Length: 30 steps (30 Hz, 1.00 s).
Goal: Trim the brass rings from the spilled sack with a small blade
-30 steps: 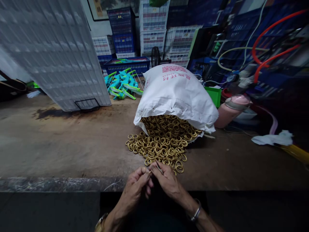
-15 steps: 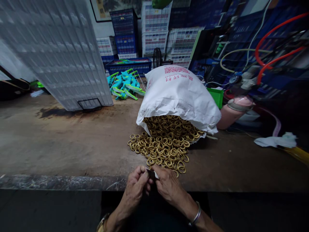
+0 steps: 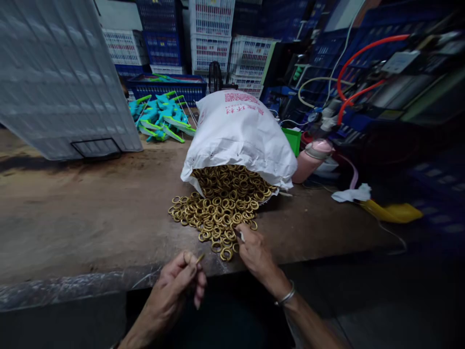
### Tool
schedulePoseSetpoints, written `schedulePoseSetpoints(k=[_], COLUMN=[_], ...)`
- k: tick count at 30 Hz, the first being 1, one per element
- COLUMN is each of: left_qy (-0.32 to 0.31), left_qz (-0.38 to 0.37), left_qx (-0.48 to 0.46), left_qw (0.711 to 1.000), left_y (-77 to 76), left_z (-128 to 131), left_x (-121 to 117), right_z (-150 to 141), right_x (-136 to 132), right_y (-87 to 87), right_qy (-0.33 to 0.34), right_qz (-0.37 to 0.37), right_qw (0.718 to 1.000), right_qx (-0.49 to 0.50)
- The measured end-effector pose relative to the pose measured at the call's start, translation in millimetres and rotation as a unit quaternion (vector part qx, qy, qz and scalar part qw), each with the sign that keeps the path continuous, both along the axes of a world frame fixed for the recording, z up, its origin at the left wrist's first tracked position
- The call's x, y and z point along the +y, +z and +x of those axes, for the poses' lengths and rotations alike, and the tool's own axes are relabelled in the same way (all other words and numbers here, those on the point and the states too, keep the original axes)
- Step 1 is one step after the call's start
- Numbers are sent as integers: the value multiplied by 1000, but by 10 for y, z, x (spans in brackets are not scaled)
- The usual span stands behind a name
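Observation:
My left hand point(image 3: 173, 283) is closed in front of the table edge, pinching a brass-coloured ring point(image 3: 200, 259) seen edge-on between thumb and fingertips. My right hand point(image 3: 257, 253) is wrapped round a small dark blade point(image 3: 238, 233) with a white part near the thumb; most of it is hidden by the fingers. That hand rests at the right edge of a heap of loose rings point(image 3: 214, 218). The rings spill from the open mouth of a white woven sack point(image 3: 240, 131) that lies on its side with red print on top.
The wooden table point(image 3: 90, 208) carries a tall translucent ribbed panel point(image 3: 72, 82) at left, turquoise-green toy bows point(image 3: 162, 116) behind, and a pink bottle point(image 3: 312, 157) right of the sack. Red hoses point(image 3: 345, 72) hang at right. Stacked crates point(image 3: 212, 39) fill the back.
My hands have come apart: the right one has moved forward to the heap with the blade, the left has drawn aside holding a ring. The view has swung to the right.

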State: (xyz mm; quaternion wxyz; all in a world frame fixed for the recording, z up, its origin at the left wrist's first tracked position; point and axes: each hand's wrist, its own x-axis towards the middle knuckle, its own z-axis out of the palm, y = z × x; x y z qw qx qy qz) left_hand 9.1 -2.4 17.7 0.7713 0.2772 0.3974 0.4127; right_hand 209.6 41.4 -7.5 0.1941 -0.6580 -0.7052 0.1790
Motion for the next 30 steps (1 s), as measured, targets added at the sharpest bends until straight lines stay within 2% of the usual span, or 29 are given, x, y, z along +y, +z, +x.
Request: schedulePoseSetpoints(k=[4,9,14,21,25,30], left_qy=[32,68,64,38,23,-44], left_qz=[-20,-48,-68,-131,-110,-46], left_qx=[-11,-22,-57,-128,-76,18], left_qw=[999,996,994,982,991,998], left_y=[-61,-84,-85,-186,-228,-275], left_z=[-15,10,0,42,176,410], left_x=[65,128,175,235,234,230], right_z=[267,206,137,124,119,158], right_x=[-180,-370,-344,-270,-236,-230], right_y=[-88,-171,-189,-162,-155,-179], right_qy=[-4,25,20,-6,-13,-14], right_qz=[-14,1,8,-9,-9,-18], right_qw=[999,999,1000,999,999,1000], right_qx=[42,28,-11,-31,-29,12])
